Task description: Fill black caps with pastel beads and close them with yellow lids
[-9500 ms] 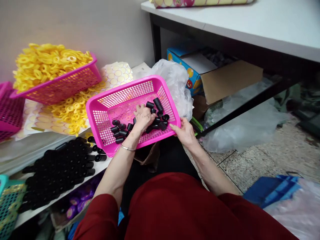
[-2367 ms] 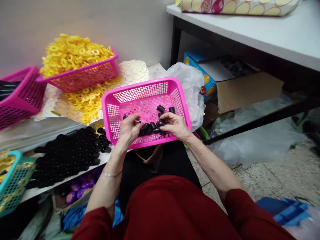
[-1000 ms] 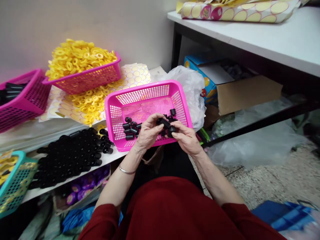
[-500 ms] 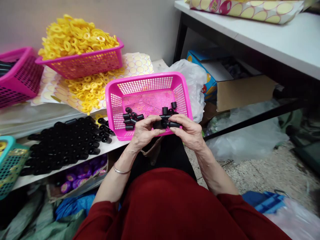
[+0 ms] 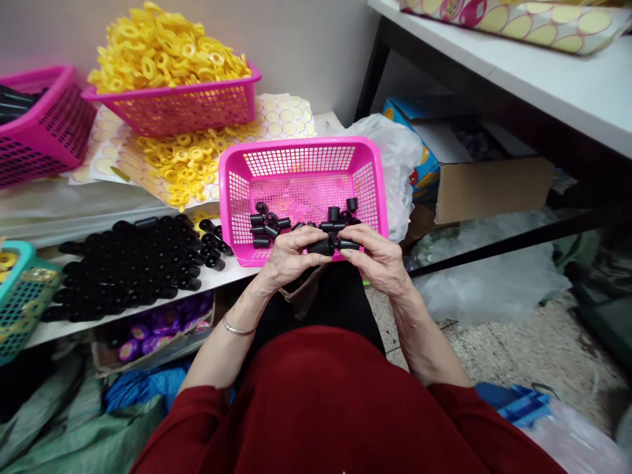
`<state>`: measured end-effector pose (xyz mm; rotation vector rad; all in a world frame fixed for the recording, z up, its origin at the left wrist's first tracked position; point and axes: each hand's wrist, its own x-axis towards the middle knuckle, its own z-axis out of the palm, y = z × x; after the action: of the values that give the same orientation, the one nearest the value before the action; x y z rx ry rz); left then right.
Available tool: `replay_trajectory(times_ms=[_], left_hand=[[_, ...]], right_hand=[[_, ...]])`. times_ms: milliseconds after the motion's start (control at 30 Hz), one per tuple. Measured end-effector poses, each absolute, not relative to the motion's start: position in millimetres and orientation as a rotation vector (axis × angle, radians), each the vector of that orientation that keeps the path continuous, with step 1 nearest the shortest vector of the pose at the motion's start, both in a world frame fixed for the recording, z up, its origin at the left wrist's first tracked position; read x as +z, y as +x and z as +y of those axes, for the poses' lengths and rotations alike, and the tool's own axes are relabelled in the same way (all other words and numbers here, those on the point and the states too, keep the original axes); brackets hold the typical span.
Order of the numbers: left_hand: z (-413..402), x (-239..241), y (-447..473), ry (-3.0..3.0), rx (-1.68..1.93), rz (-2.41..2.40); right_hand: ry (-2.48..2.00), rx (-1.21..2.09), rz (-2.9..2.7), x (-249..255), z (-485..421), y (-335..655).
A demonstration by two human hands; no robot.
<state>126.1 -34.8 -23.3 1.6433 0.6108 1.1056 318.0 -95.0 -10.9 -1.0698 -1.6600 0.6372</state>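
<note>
Over the near rim of a pink mesh basket (image 5: 302, 146), both my hands are close together. My left hand (image 5: 291, 255) pinches a short black plastic cylinder (image 5: 320, 247) between thumb and fingers. A second black cylinder (image 5: 348, 244) is gripped in my right hand (image 5: 378, 257). The inner ends of the two pieces face each other, almost touching; whether they are joined I cannot tell. Loose black cylinders (image 5: 265, 227) lie on the basket's floor in two groups, and my fingers partly hide the right-hand group.
Many black cylinders (image 5: 128, 263) cover the white shelf at left. A pink basket heaped with yellow plastic rings (image 5: 162, 52) stands behind, more yellow pieces (image 5: 185, 161) beside it. A teal basket (image 5: 29, 303) is far left. A white table (image 5: 518, 66) and open carton (image 5: 494, 187) are at right.
The view has shifted slightly, so the shelf and baskets sit a little differently. The two cylinders in my hands have come slightly apart; both hands keep their grip.
</note>
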Motion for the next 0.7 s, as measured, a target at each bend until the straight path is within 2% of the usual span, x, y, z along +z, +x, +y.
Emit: replay_trajectory(times_ms=[700], left_hand=[[-33.2, -32.2, 116.9, 1.596, 1.021, 0.670]], right_hand=[[-1.051, 0.633, -1.846, -10.2, -93.3, 315.2]])
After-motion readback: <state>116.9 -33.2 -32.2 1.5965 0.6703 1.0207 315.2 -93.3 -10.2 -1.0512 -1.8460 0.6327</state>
